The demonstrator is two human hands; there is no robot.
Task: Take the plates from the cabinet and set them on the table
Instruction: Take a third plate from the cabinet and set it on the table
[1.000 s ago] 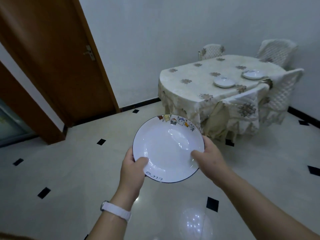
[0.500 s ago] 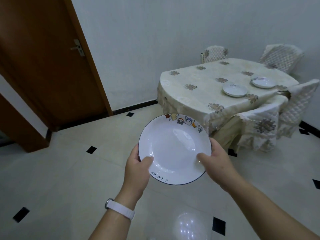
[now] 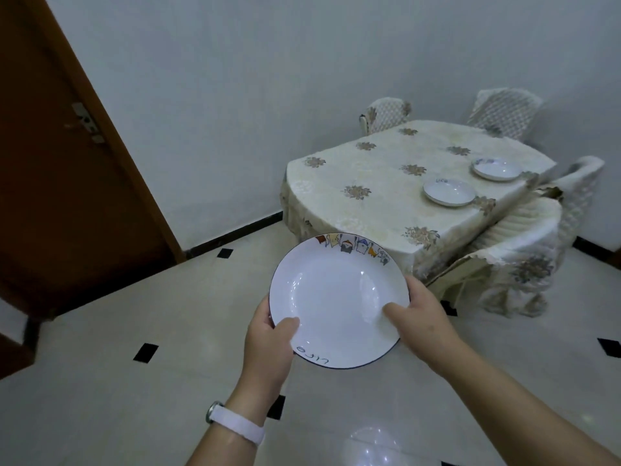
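A white deep plate [image 3: 336, 294] with a dark rim and small coloured pictures on its far edge is held in front of me, above the floor. My left hand [image 3: 268, 344] grips its near left rim, thumb on top. My right hand [image 3: 420, 317] grips the right rim, thumb lying inside. The table [image 3: 369, 210], covered by a cream flowered cloth, stands ahead to the right. Two more white plates rest on it: one [image 3: 448, 193] near the right edge and another [image 3: 497, 169] farther back.
Chairs in quilted cream covers surround the table: one [image 3: 517, 274] at the near right side, two [image 3: 386, 114] against the back wall. A brown wooden door [image 3: 67, 169] stands at the left. Glossy pale floor tiles [image 3: 151, 331] with small black squares lie between me and the table.
The table has drawn nearer and larger in view, and the door has slid left. Both hands keep the same hold on the plate.
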